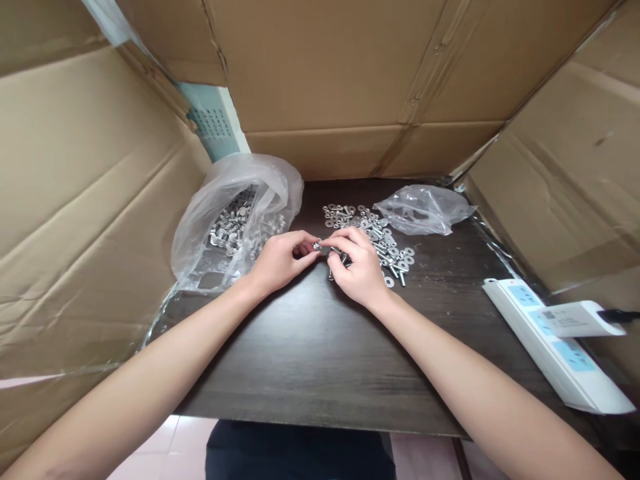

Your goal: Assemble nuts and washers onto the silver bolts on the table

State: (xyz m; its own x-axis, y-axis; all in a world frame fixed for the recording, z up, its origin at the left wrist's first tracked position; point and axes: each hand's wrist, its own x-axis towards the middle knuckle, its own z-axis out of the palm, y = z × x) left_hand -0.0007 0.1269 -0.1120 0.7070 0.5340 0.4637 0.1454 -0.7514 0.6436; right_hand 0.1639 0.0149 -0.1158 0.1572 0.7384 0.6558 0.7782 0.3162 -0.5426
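At the middle of the table, my left hand (286,259) pinches a small shiny metal bolt (317,246) between thumb and fingertips. Facing it, my right hand (357,265) is closed with bent fingers, its index fingertip against the bolt. What sits between the right thumb and fingers is too small and partly hidden to make out. A loose spread of bolts, nuts and washers (388,252) lies behind and to the right of my right hand. Left of my left hand, a clear plastic bag (273,163) gapes open, with many metal fasteners (227,228) inside.
A crumpled clear bag (425,208) lies at the back right of the dark table (320,360). On the right edge stands a white power strip (545,347) with a plugged-in white adapter (575,319). Cardboard walls (340,73) enclose the back and both sides.
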